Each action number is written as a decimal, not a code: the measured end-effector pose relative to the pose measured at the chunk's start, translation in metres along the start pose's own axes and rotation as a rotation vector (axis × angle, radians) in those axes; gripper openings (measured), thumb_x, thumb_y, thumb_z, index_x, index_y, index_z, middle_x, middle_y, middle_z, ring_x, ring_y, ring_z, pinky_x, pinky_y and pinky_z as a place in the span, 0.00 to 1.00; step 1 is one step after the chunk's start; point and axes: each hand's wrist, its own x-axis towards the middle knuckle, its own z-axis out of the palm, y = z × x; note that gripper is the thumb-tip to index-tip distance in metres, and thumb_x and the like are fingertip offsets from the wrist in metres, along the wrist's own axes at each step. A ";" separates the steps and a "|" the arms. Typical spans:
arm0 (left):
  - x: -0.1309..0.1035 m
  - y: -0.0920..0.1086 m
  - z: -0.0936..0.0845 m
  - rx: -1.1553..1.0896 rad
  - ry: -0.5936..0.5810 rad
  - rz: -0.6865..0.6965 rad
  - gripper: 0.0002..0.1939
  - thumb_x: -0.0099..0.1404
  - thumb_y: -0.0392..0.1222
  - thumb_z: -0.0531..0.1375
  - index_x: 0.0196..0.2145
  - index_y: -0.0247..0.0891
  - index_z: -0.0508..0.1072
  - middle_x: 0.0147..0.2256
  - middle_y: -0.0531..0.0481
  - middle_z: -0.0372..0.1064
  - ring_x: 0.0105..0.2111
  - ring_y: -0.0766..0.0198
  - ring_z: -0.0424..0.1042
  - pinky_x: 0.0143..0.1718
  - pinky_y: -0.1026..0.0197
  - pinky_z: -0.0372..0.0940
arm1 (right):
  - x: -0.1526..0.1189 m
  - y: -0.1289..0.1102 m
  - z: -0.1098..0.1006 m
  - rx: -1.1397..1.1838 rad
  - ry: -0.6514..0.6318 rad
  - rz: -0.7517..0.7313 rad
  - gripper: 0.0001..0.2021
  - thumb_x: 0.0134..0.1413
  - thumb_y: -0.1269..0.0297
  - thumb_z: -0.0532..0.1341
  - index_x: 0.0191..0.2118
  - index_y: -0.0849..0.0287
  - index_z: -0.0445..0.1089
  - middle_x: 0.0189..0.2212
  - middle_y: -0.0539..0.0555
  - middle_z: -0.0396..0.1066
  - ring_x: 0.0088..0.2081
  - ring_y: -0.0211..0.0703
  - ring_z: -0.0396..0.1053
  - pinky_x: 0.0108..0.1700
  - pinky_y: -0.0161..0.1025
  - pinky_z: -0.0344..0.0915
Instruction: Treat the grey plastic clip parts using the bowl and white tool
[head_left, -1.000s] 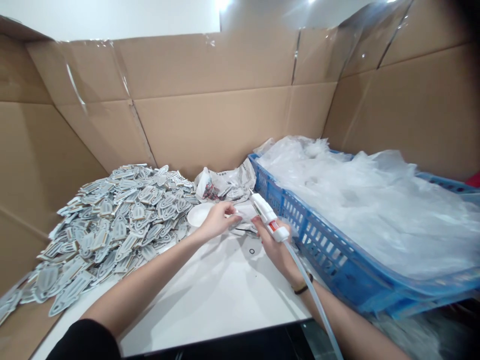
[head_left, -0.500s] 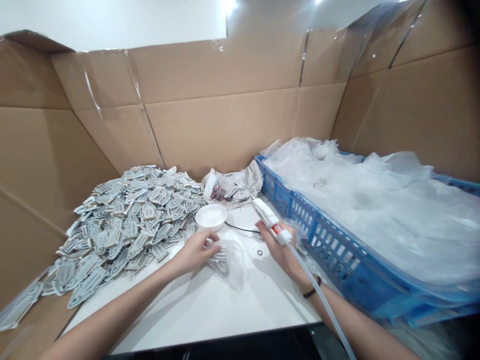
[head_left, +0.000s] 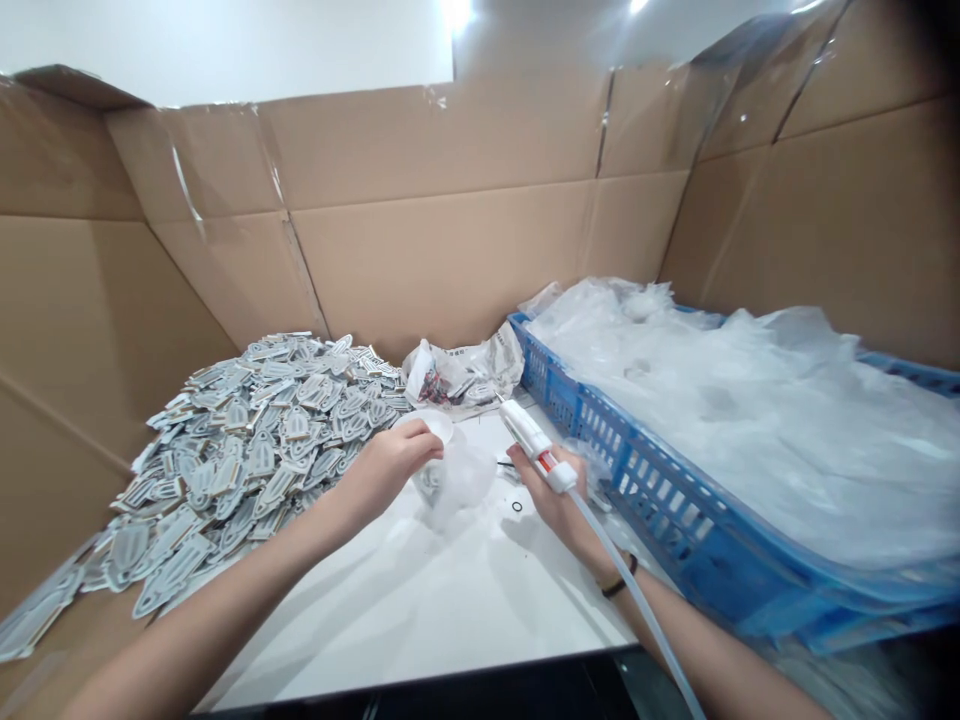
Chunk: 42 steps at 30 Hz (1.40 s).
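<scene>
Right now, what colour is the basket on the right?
The basket is blue, shown best in the head view.

The desk (head_left: 435, 620) has a smooth white surface with a soft sheen. Along its right edge, the crate (head_left: 660, 490) looks like blue plastic, full of thin, crinkled, translucent plastic bags (head_left: 720, 400). Beyond its far edge, the matt brown cardboard wall (head_left: 450, 250) carries glossy clear tape (head_left: 185, 185).

Bright overhead light (head_left: 457, 12), soft shadows, blurry edges.

The pile (head_left: 277, 430) lies left of the basket (head_left: 675, 500), bags (head_left: 735, 400) inside.
</scene>
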 end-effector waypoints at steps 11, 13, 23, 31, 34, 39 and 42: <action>0.054 0.017 -0.049 -0.223 -0.121 -0.195 0.07 0.61 0.42 0.64 0.36 0.38 0.76 0.32 0.50 0.75 0.23 0.69 0.66 0.24 0.66 0.60 | 0.001 -0.008 -0.001 -0.023 -0.116 0.016 0.18 0.58 0.55 0.58 0.21 0.55 0.56 0.18 0.47 0.60 0.20 0.37 0.56 0.25 0.37 0.50; 0.061 0.016 -0.054 -0.317 -0.232 -0.245 0.08 0.61 0.44 0.63 0.35 0.37 0.76 0.31 0.50 0.75 0.22 0.69 0.66 0.22 0.67 0.59 | 0.002 -0.009 -0.001 -0.024 -0.132 0.014 0.18 0.57 0.54 0.58 0.21 0.55 0.56 0.18 0.47 0.60 0.20 0.37 0.57 0.26 0.36 0.50; 0.018 0.015 0.010 -0.072 0.241 -0.033 0.05 0.68 0.40 0.55 0.39 0.39 0.69 0.40 0.47 0.70 0.35 0.64 0.72 0.36 0.62 0.68 | 0.003 -0.012 -0.003 -0.031 -0.140 0.025 0.17 0.57 0.55 0.57 0.22 0.55 0.56 0.18 0.48 0.61 0.20 0.38 0.58 0.25 0.37 0.50; -0.021 0.009 0.064 -0.058 0.057 -0.247 0.07 0.67 0.44 0.56 0.35 0.41 0.60 0.26 0.55 0.66 0.24 0.63 0.68 0.27 0.63 0.59 | 0.004 -0.008 -0.001 -0.053 -0.136 0.009 0.17 0.57 0.55 0.57 0.21 0.55 0.57 0.18 0.48 0.61 0.20 0.38 0.59 0.26 0.38 0.51; -0.008 0.003 0.058 -0.124 0.102 -0.219 0.06 0.67 0.39 0.53 0.31 0.40 0.61 0.23 0.57 0.62 0.22 0.66 0.65 0.27 0.65 0.57 | 0.004 -0.007 -0.001 -0.054 -0.141 0.009 0.17 0.58 0.55 0.57 0.21 0.55 0.57 0.18 0.48 0.61 0.20 0.39 0.59 0.26 0.38 0.52; 0.018 0.013 0.018 -0.237 0.263 -0.229 0.03 0.63 0.39 0.57 0.32 0.39 0.66 0.22 0.57 0.62 0.22 0.69 0.62 0.25 0.66 0.56 | 0.003 -0.005 0.000 -0.071 -0.137 0.053 0.17 0.55 0.53 0.57 0.21 0.54 0.56 0.18 0.49 0.61 0.21 0.39 0.59 0.26 0.38 0.50; 0.033 0.028 -0.003 -0.317 0.389 -0.227 0.03 0.63 0.38 0.59 0.31 0.39 0.67 0.22 0.58 0.60 0.21 0.71 0.58 0.22 0.68 0.53 | 0.004 -0.007 0.000 -0.071 -0.130 0.090 0.17 0.54 0.53 0.58 0.20 0.55 0.57 0.17 0.49 0.61 0.20 0.38 0.58 0.26 0.37 0.49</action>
